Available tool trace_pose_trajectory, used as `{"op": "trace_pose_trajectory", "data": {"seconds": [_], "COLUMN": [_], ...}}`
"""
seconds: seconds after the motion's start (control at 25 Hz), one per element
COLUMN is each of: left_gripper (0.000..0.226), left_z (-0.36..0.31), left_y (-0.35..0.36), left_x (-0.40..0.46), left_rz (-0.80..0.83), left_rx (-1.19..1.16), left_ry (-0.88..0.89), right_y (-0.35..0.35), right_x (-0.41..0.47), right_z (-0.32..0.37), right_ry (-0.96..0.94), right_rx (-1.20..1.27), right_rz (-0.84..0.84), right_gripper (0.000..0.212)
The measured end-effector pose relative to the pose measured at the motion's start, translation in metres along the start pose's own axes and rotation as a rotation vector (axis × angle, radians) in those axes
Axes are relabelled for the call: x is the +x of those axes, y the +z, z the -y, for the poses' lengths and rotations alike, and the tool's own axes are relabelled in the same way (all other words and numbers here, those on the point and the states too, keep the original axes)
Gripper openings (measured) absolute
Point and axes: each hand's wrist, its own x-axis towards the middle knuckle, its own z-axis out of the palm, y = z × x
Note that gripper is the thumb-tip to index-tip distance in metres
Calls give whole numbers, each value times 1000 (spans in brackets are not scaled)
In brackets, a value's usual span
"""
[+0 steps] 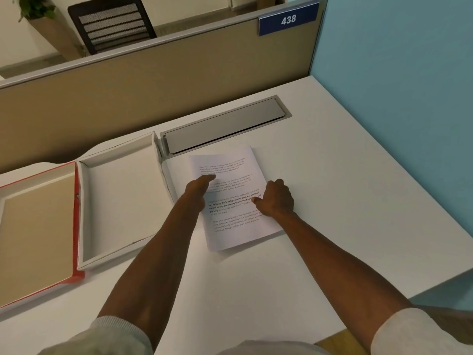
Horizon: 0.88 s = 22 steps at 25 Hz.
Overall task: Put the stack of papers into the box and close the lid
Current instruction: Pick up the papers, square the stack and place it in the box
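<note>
The stack of papers [235, 198] lay on the worktop [332, 201] beside the open box [120, 198]. Left hand [198, 188] rested flat; right hand [277, 198] curled at its edge, neither grip pinching. Loose sheets risked fanning or sliding when lifted.

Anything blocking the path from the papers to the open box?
Nothing visible besides the box's own right wall. The printed white paper stack lies on the desk directly right of the empty white cardboard box, with both hands on it. It must be lifted over that wall.
</note>
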Motion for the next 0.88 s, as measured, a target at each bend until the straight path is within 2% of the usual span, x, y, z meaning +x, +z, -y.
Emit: {"op": "trace_pose_trajectory", "data": {"seconds": [0.16,0.32,0.4,0.52,0.56,0.64,0.68,0.76,0.88], "left_gripper": [33,39,40,39,41,44,44,40,38], "left_z": [9,21,31,49,55,67,71,74,74], "left_y": [11,17,14,-2,-7,-15,-16,-13,-6], "left_x": [-3,-30,-48,-76,-82,-93,-98,-106,-114], "left_rz": [-150,-259,-201,-42,12,78,83,43,-32], "left_rx": [77,82,17,-110,-144,-198,-219,-230,-247], "left_ry": [129,359,477,640,680,730,745,770,807], "right_y": [0,-1,-12,-42,-52,-63,-64,-61,-52], "right_x": [0,7,12,8,5,-4,-10,-26,-49], "right_z": [0,-7,-16,-17,-15,-11,-9,1,16], "right_ry": [10,19,17,27,-29,-151,-166,-85,-26], "right_rx": [10,79,336,967,1108,1231,1232,1183,1038], "right_rz": [-8,58,141,214,275,345,318,150,-167], "right_gripper": [63,73,87,114,110,84,71,57,58]}}
